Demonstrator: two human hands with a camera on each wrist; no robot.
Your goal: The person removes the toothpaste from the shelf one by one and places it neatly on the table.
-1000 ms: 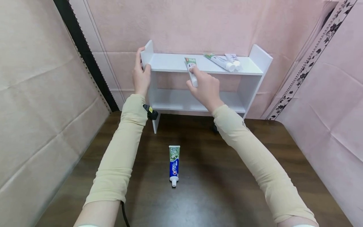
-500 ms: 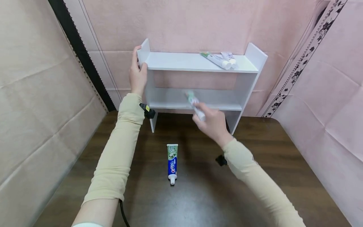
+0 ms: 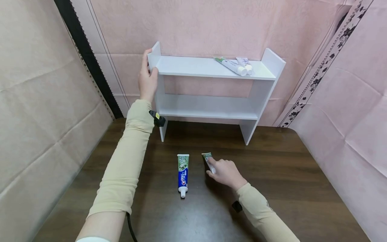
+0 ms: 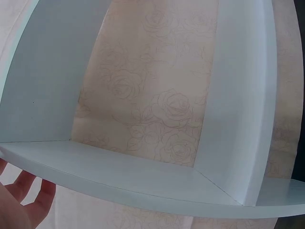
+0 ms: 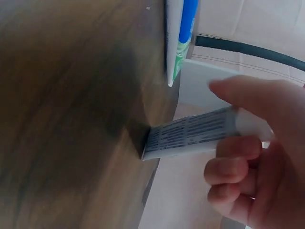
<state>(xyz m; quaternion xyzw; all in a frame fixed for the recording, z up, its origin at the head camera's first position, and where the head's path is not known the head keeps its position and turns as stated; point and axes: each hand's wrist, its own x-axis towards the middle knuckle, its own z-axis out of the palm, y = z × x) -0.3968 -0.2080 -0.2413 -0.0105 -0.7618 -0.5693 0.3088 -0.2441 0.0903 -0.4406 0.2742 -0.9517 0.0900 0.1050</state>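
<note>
Our right hand [image 3: 225,173] pinches a small green-and-white toothpaste tube [image 3: 208,161] and holds it down on the dark wooden desk [image 3: 287,174], near the middle, its crimped end touching the wood in the right wrist view. Just beside it, toward our left, lies a blue-and-green toothpaste tube [image 3: 182,174], cap toward the near edge. Our left hand [image 3: 147,79] grips the left side panel of the white two-tier shelf [image 3: 208,67] standing at the desk's far edge, thumb curled over the top board's corner. At the right end of the top board rest two more white tubes [image 3: 237,65], side by side. We see the lower board bare.
</note>
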